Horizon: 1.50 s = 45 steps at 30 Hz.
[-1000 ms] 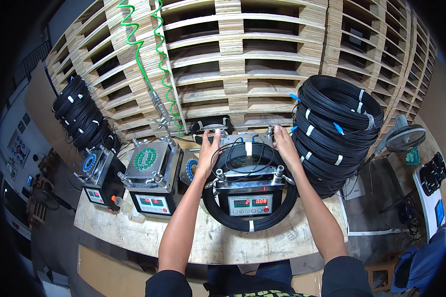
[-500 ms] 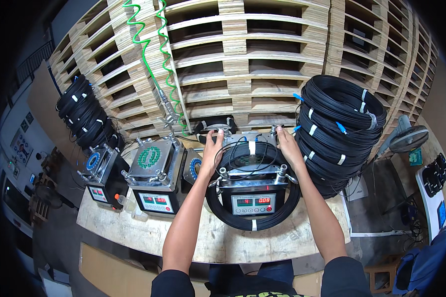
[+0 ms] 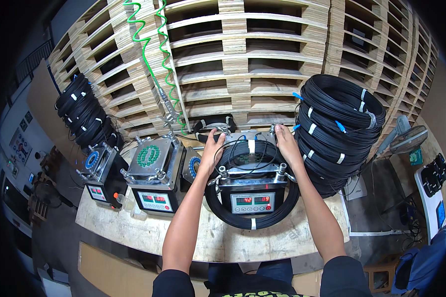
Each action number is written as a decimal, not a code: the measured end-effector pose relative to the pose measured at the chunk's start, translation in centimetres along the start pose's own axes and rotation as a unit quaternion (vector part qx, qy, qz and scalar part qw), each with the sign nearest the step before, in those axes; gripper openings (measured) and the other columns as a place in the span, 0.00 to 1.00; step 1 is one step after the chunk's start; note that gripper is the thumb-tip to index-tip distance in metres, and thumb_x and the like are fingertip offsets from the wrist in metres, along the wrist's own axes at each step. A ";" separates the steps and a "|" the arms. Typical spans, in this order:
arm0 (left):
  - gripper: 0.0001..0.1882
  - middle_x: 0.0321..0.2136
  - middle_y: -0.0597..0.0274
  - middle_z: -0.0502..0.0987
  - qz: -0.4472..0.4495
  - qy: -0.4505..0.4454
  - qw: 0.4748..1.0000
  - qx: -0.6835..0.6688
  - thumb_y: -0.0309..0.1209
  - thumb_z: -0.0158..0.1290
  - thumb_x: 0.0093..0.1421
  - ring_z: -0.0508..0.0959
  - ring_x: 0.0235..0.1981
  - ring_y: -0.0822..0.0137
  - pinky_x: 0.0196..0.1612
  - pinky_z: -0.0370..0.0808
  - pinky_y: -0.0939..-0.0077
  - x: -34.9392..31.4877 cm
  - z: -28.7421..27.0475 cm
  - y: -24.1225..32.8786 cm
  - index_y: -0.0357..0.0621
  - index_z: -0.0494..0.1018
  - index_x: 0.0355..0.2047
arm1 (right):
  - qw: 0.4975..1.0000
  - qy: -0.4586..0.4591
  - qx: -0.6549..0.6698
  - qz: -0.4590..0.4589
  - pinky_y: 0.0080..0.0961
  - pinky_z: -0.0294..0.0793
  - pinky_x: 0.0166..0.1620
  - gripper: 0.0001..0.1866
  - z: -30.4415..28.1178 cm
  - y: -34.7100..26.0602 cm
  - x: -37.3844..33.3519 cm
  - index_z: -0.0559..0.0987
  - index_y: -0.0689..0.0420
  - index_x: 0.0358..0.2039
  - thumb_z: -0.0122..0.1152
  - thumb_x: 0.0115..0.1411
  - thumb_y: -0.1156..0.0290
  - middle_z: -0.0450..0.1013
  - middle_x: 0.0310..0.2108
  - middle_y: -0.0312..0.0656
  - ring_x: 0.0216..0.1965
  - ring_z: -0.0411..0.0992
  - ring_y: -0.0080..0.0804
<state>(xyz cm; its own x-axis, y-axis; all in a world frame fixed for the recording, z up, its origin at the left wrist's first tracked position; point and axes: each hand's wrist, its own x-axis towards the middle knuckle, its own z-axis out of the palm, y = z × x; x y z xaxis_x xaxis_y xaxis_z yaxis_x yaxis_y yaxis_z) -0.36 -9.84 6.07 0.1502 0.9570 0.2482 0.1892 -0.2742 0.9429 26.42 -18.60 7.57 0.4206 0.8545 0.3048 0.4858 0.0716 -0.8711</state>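
A coil of black cable (image 3: 252, 218) with white ties lies around a metal machine with a red digit display (image 3: 252, 202) on the wooden bench (image 3: 208, 242). My left hand (image 3: 212, 148) rests on the coil's far left side, fingers curled over it. My right hand (image 3: 285, 144) grips the coil's far right side. Both forearms reach in from the bottom edge.
Two similar machines (image 3: 153, 173) (image 3: 100, 173) stand to the left. A tall stack of black cable coils (image 3: 334, 128) rises at the right, another stack (image 3: 84, 116) at the far left. Wooden pallets (image 3: 243, 64) form the back wall, with green coiled hoses (image 3: 151, 59) hanging. A fan (image 3: 406, 138) stands right.
Both hands have stayed on the far side of the coil with only slight shifts; the view has shifted a little.
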 end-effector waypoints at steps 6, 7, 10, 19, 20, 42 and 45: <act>0.37 0.50 0.44 0.75 -0.049 -0.030 0.998 0.001 0.51 0.51 0.68 0.78 0.43 0.62 0.46 0.77 0.71 -0.9 0.7 2.2 0.36 0.57 0.67 | 0.998 -0.026 0.062 0.004 0.36 0.68 0.59 0.29 -1.1 0.5 0.1 0.73 0.64 0.56 0.45 0.72 0.50 0.74 0.54 0.57 0.56 0.73 0.52; 0.37 0.50 0.44 0.75 -0.049 -0.030 0.998 0.001 0.51 0.51 0.68 0.78 0.43 0.62 0.46 0.77 0.71 -1.0 0.7 2.4 0.36 0.57 0.67 | 0.998 -0.026 0.062 0.004 0.36 0.68 0.59 0.29 -1.1 0.5 0.0 0.73 0.64 0.56 0.45 0.72 0.50 0.74 0.54 0.57 0.56 0.73 0.52; 0.37 0.49 0.45 0.75 -0.036 -0.012 0.999 -0.004 0.50 0.51 0.69 0.78 0.42 0.62 0.45 0.78 0.68 -1.4 0.5 2.6 0.36 0.57 0.67 | 0.996 -0.039 0.073 0.029 0.34 0.67 0.59 0.27 -1.0 -0.2 -0.3 0.74 0.66 0.55 0.47 0.72 0.52 0.74 0.53 0.55 0.56 0.73 0.50; 0.33 0.39 0.57 0.74 -0.004 -0.044 0.999 -0.029 0.47 0.49 0.71 0.71 0.33 0.71 0.37 0.72 0.76 -1.1 0.8 2.5 0.37 0.59 0.66 | 1.000 0.008 0.015 0.008 0.28 0.75 0.46 0.31 -1.0 0.4 0.0 0.72 0.63 0.60 0.47 0.72 0.47 0.78 0.44 0.50 0.37 0.76 0.34; 0.33 0.37 0.59 0.74 -0.020 -0.050 0.998 -0.028 0.49 0.49 0.71 0.69 0.31 0.73 0.34 0.70 0.77 -1.0 0.3 2.1 0.37 0.60 0.65 | 0.999 0.006 -0.023 0.024 0.31 0.73 0.51 0.33 -1.0 -1.2 -0.9 0.71 0.63 0.60 0.45 0.72 0.45 0.77 0.48 0.54 0.44 0.76 0.42; 0.41 0.49 0.48 0.76 -0.024 -0.089 0.994 -0.061 0.59 0.43 0.70 0.73 0.51 0.62 0.59 0.66 0.71 0.0 0.4 0.7 0.28 0.65 0.62 | 0.997 -0.022 0.044 0.052 0.22 0.73 0.40 0.33 -0.9 0.7 0.3 0.71 0.63 0.59 0.48 0.71 0.44 0.74 0.40 0.41 0.33 0.70 0.23; 0.42 0.49 0.49 0.77 -0.035 -0.082 0.994 -0.056 0.60 0.41 0.70 0.72 0.52 0.63 0.60 0.64 0.73 0.7 0.4 -0.7 0.27 0.66 0.61 | 0.998 -0.024 0.038 0.047 0.23 0.73 0.41 0.35 -0.7 1.2 0.7 0.72 0.64 0.58 0.46 0.71 0.42 0.74 0.42 0.42 0.33 0.70 0.24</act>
<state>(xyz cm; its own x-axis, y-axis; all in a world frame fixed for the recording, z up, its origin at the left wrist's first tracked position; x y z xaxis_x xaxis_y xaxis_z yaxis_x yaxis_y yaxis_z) 0.01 -9.06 5.46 0.2991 0.9425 0.1493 0.0980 -0.1860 0.9776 27.83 -18.29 7.00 0.4242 0.8825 0.2031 0.3859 0.0267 -0.9222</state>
